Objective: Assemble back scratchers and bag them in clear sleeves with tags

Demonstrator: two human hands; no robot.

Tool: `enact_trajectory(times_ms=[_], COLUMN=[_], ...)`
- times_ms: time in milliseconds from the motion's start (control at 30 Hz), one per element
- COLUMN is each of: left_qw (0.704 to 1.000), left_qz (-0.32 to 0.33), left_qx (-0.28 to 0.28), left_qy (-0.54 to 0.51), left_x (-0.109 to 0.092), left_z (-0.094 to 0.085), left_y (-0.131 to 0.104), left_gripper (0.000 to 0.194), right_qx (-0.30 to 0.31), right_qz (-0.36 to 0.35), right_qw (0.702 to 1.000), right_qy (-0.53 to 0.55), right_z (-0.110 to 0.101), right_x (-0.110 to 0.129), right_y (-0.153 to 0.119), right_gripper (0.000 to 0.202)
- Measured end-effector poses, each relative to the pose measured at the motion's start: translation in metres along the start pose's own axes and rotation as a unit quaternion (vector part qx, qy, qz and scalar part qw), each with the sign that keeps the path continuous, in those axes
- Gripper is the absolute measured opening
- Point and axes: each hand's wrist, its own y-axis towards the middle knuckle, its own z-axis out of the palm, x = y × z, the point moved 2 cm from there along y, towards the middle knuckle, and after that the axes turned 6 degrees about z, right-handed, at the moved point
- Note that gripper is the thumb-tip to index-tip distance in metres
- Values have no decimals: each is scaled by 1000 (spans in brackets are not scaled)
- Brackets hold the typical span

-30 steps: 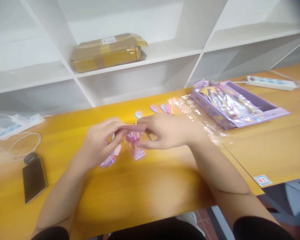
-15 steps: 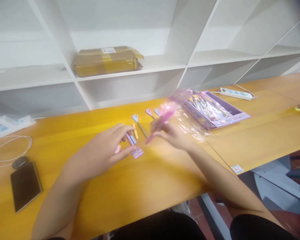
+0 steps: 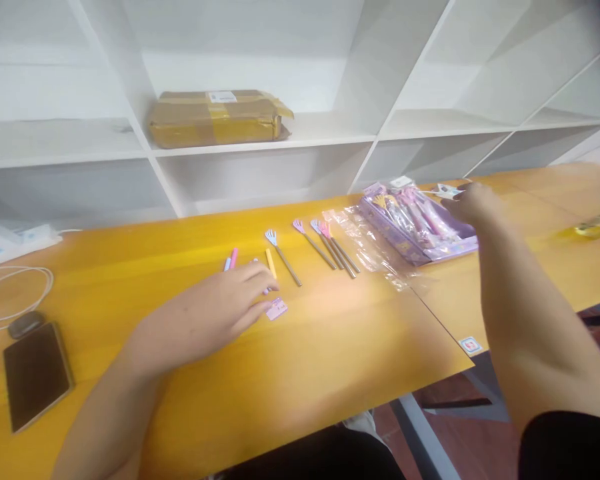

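My left hand (image 3: 233, 297) rests on the table with its fingers loosely bent and its thumb apart, the thumb tip at the edge of a small purple card (image 3: 277, 309). Under and around its fingers are short coloured sticks: a yellow stick (image 3: 271, 263), a pink stick (image 3: 234, 257) and bluish ones partly hidden. My right hand (image 3: 470, 203) is stretched over the right end of a purple box (image 3: 405, 243); its fingers are dark and partly hidden. Inside the box lie clear-wrapped packets (image 3: 420, 213). Between the hands lie several metal-rod back scratchers, among them a blue-headed back scratcher (image 3: 284, 259).
Crumpled clear wrapping (image 3: 365, 240) lies left of the box. A power strip (image 3: 445, 191) sits behind it. At the left are a phone (image 3: 37, 377), a dark mouse-like object (image 3: 26, 325) and a white cable (image 3: 45, 283). A taped carton (image 3: 220, 120) stands on the shelf.
My right hand has moved right, from the back scratchers to the box; the pink thing it held no longer shows in it. My left hand has stayed near the card.
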Motion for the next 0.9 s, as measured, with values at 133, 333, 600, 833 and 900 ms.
enact_trajectory(times_ms=[133,333,600,833,900], left_qw=[999,995,996,961,941], left_qz=[-10,-44,-52,-235,-284], left_qx=[34,85,56,90,101], left_qy=[-11,-9,34,115,157], left_x=[2,14,22,75,94], left_z=[0,6,0,13,25], left_y=[2,8,7,9,13], left_gripper=[26,29,25,31,33], right_qx=[27,115,231,549,572], right_qz=[44,-61,-116,-182,-191], right_qw=[998,987,966,801,780], right_qy=[31,99,11,-152,-170], right_z=[51,110,97,125,136], right_x=[11,66,149,199,208], right_y=[-34,-89,-65,-133,-148], right_gripper=[35,28,52,31,42])
